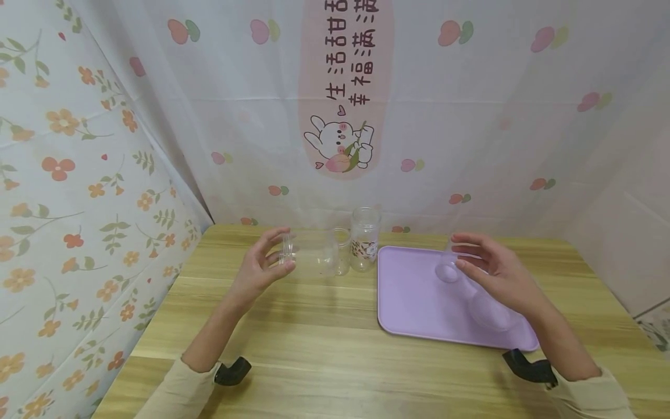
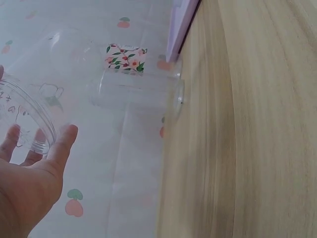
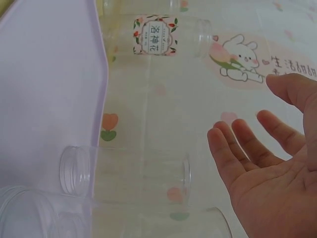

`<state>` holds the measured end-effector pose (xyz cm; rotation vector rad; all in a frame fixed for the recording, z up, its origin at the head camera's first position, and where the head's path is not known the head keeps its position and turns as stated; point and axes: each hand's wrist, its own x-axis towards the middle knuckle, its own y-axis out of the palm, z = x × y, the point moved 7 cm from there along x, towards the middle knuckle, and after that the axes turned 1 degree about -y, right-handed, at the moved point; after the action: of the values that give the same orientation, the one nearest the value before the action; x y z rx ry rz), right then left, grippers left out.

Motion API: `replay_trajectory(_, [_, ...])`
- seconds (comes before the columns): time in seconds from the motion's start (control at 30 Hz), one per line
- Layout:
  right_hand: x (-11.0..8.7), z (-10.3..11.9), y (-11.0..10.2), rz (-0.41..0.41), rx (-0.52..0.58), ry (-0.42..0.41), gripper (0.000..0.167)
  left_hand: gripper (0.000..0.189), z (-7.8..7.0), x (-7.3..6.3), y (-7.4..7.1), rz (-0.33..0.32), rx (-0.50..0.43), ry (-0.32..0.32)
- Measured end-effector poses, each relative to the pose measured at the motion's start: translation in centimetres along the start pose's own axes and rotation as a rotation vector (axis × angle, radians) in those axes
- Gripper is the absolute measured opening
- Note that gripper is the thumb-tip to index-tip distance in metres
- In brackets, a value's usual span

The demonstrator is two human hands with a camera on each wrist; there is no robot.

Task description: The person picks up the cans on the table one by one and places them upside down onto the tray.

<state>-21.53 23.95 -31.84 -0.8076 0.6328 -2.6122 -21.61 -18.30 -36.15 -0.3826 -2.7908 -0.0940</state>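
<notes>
My left hand (image 1: 256, 265) grips a clear wide jar (image 1: 312, 253) by its threaded mouth end. The jar is held sideways above the table, its base pointing right; thumb and fingers lie on opposite sides of the rim. My right hand (image 3: 277, 163) has its fingers loosely spread with nothing between them. Close to it, a clear narrow jar (image 3: 136, 173) stands on the lilac tray (image 1: 413, 297), threaded end down. A larger clear container (image 1: 492, 308) is on the tray below my right hand, its outline faint.
Left of the tray stands a clear jar with a floral label (image 1: 364, 247). Beside it is a clear cup with a handle (image 1: 342, 256), partly behind the held jar. A printed curtain (image 1: 251, 128) hangs behind the wooden table (image 1: 314, 361).
</notes>
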Motion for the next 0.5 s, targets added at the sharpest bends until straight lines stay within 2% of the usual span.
replay_trajectory(0.5, [0.03,0.11,0.28,0.002,0.029,-0.015,0.053,0.062,0.19,-0.42,0.14,0.010,-0.006,0.009])
